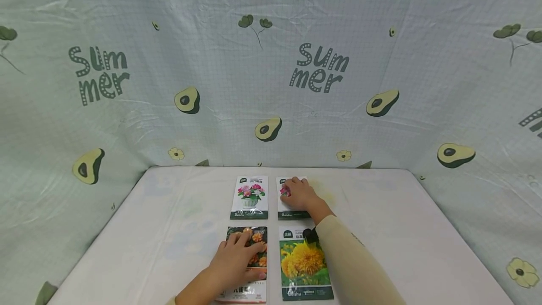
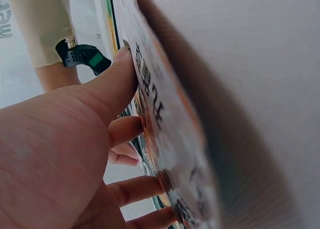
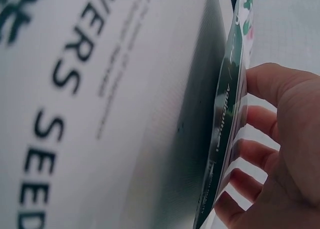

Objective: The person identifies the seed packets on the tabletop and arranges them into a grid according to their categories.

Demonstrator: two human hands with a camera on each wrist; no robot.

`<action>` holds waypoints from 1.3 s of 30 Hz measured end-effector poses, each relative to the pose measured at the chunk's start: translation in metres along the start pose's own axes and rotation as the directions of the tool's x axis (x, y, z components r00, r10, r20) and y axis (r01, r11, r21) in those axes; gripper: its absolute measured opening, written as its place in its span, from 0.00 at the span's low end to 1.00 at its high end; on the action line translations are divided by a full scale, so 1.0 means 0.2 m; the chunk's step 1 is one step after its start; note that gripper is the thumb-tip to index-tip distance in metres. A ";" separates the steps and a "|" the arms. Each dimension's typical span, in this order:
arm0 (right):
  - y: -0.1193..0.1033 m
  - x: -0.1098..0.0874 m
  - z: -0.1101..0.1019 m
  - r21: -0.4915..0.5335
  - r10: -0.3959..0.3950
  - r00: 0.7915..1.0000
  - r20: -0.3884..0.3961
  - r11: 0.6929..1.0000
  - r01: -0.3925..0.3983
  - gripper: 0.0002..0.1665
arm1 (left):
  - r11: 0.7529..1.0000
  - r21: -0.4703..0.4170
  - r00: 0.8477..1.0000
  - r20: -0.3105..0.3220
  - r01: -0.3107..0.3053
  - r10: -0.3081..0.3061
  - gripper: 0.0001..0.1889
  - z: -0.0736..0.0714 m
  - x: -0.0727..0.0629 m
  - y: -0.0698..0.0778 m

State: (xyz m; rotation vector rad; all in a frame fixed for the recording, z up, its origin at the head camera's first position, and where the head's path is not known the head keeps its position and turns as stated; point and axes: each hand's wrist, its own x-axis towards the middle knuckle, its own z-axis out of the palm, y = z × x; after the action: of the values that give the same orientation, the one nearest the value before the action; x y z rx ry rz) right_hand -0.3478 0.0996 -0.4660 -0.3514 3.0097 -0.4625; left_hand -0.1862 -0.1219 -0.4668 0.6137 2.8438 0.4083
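Four flat flower seed packets lie two by two. My left hand (image 1: 232,259) rests with spread fingers on the near-left seed packet with orange flowers (image 1: 253,292); in the left wrist view the thumb and fingertips touch its printed face. On the far-right seed packet with pink flowers (image 1: 291,214) lies my right hand (image 1: 301,196), covering much of the picture. The right wrist view has its fingertips against the front of that packet, slightly bent. Below the right forearm is the seed packet with a big yellow flower (image 1: 301,267).
The far-left seed packet (image 1: 250,201) shows pink flowers in a pot. All lie on a white-covered table (image 1: 169,229). Behind it hangs a pale cloth (image 1: 220,60) printed with avocados and lettering. The right sleeve (image 1: 351,258) reaches over the yellow-flower packet's edge.
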 end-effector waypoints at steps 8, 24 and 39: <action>-0.01 0.00 0.00 0.002 0.016 1.000 -0.001 1.000 -0.016 0.24 | 1.000 0.004 1.000 -0.001 -0.010 0.010 0.33 0.00 0.00 0.00; 0.00 0.00 0.00 -0.004 0.016 1.000 0.001 1.000 -0.016 0.27 | 1.000 -0.015 1.000 0.003 -0.016 0.016 0.33 -0.01 0.00 0.00; -0.01 0.00 -0.02 -0.023 -0.038 0.998 -0.052 0.999 0.037 0.22 | 1.000 -0.015 1.000 0.000 -0.009 0.009 0.34 -0.02 0.00 0.00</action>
State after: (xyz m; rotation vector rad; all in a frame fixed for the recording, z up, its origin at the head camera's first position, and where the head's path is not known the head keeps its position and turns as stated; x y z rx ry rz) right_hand -0.3468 0.0990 -0.4616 -0.4036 3.0664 -0.4483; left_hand -0.1874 -0.1228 -0.4630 0.6236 2.8358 0.4312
